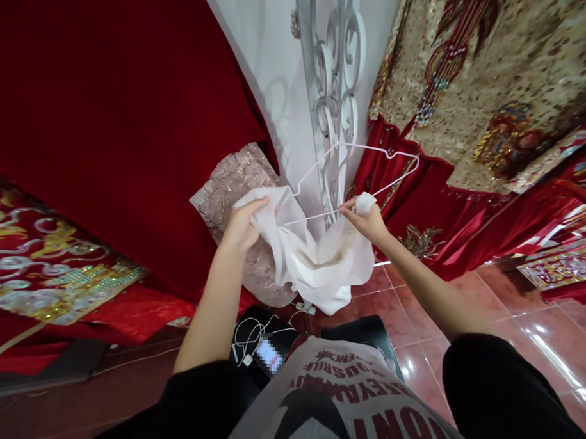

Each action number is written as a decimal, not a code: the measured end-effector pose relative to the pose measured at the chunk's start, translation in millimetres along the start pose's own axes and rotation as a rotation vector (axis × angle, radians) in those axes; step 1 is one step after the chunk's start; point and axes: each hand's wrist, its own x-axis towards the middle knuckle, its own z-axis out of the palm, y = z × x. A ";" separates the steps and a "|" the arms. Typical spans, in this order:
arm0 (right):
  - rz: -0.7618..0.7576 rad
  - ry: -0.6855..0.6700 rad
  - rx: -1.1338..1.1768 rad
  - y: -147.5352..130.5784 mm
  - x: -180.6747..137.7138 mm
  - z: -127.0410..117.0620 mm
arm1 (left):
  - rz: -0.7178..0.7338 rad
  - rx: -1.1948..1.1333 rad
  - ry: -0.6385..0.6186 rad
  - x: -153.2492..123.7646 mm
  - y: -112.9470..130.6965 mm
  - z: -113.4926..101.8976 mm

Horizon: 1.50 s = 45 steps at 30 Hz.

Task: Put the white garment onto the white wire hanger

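A white garment (315, 259) hangs in loose folds between my two hands. My left hand (242, 225) is closed on its upper left edge. My right hand (365, 219) pinches the other end of the cloth together with the lower bar of a white wire hanger (357, 159). The hanger tilts up and away from me, its hook toward the right. Part of the cloth is threaded over the hanger's lower bar.
A red velvet drape (109, 110) fills the left. Embroidered gold and red garments (494, 92) hang at the right. A white ornate metal grille (336, 74) stands ahead. A pink lace fabric (237, 179) lies behind the cloth. A phone with white cables (264, 350) rests below on red floor tiles (510, 317).
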 end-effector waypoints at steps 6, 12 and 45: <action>-0.014 0.021 0.089 4.9 -8.4 6.9 | -0.124 0.319 -0.235 -1.4 29.5 25.1; -0.010 0.014 0.074 7.0 -9.5 5.5 | -0.235 0.645 -0.443 -21.3 41.7 17.0; 0.809 0.124 -0.266 -25.8 96.9 -168.1 | 0.505 0.951 -0.345 73.7 7.2 34.0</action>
